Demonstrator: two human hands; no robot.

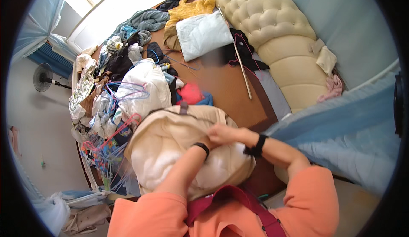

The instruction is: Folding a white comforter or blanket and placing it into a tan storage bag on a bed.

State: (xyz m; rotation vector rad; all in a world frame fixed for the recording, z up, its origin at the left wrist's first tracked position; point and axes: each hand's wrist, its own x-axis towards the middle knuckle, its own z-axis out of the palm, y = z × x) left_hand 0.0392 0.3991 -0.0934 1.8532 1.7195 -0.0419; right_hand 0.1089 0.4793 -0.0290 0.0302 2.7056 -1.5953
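Note:
A beige fabric storage bag (220, 112) stands open in front of me, with a puffy cream-white quilt (156, 154) bulging inside it. My right hand (220, 134) is closed on the bag's edge at its right side. Just beside and partly under it, my left hand (209, 142) reaches over the quilt; its fingers are mostly hidden, so its hold cannot be made out. Black bands circle both wrists. A dark strap tab (183, 108) sits on the far rim of the bag. Red and blue cloth (191, 93) lies just beyond it.
Heaped clothes (119, 58) and a white quilt (143, 83) cover the left side, with pink hangers (121, 130) and other hangers among them. A folded pale blue pad (204, 34), yellow garment (191, 8) and metal pole (241, 66) lie farther back. A tufted cream headboard (265, 16) and blue netting (332, 134) border the right.

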